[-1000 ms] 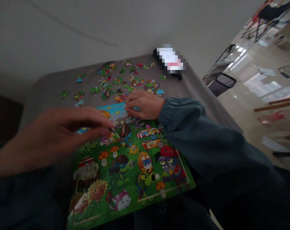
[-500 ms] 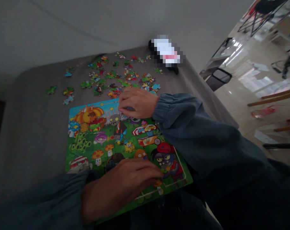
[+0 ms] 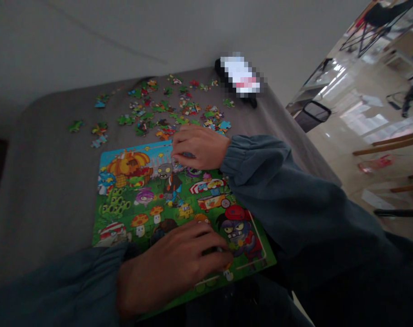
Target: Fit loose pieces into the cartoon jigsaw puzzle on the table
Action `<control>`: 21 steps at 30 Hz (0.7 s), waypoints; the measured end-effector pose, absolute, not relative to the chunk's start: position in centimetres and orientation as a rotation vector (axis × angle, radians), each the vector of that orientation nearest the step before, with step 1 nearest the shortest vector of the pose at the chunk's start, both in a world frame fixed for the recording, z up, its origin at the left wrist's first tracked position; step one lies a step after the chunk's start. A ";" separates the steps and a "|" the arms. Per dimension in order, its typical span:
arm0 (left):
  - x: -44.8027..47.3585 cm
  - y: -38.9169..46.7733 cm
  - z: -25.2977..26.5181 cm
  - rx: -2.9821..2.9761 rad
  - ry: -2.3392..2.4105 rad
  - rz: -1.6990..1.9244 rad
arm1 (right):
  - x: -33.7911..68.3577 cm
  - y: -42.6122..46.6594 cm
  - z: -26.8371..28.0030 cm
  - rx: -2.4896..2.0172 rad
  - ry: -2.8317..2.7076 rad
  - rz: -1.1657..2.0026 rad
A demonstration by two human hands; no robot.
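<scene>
A jigsaw puzzle (image 3: 117,227) with a cartoon garden picture lies at the near edge of a grey cloth-covered surface, its near part extending over my lap. My left hand (image 3: 179,261) rests on its lower part, fingers bent, with a gap between thumb and forefinger. My right hand (image 3: 201,147) is at the puzzle's top edge, fingers curled and tips drawn together. What lies under those fingertips is hidden. Just beyond that hand are loose puzzle pieces (image 3: 163,135), spread over the cloth in small groups.
A phone-like device with a blurred bright screen (image 3: 242,75) stands at the back against the wall (image 3: 124,36). The grey cloth surface (image 3: 56,181) drops away at the right. Over there, wooden legs (image 3: 386,143) and a dark folding chair (image 3: 383,20) stand on a shiny floor.
My left hand's fingers have lifted and parted, so a gap now shows beside the thumb. My right hand keeps its place on the puzzle. The whole view has shifted slightly.
</scene>
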State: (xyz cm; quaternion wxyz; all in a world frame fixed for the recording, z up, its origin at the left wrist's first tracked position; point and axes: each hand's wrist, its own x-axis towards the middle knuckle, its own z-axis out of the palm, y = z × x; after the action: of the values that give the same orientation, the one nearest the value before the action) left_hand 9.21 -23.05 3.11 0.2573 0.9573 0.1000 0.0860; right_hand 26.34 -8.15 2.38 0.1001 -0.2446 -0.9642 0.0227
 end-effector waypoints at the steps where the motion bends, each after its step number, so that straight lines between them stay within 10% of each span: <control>1: 9.1 -22.7 3.3 2.607 0.295 0.258 | 26.4 -8.1 2.4 -0.724 -2.842 0.066; 21: -2.2 -9.3 4.8 2.098 1.662 0.493 | 36.5 -3.4 4.8 -1.440 -2.168 -0.069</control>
State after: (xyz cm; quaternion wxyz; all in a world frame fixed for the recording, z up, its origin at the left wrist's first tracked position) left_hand -2.16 -9.25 4.80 0.2085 0.7540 0.5972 0.1772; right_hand 36.53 -3.44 4.83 0.2659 -0.5332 -0.8027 -0.0254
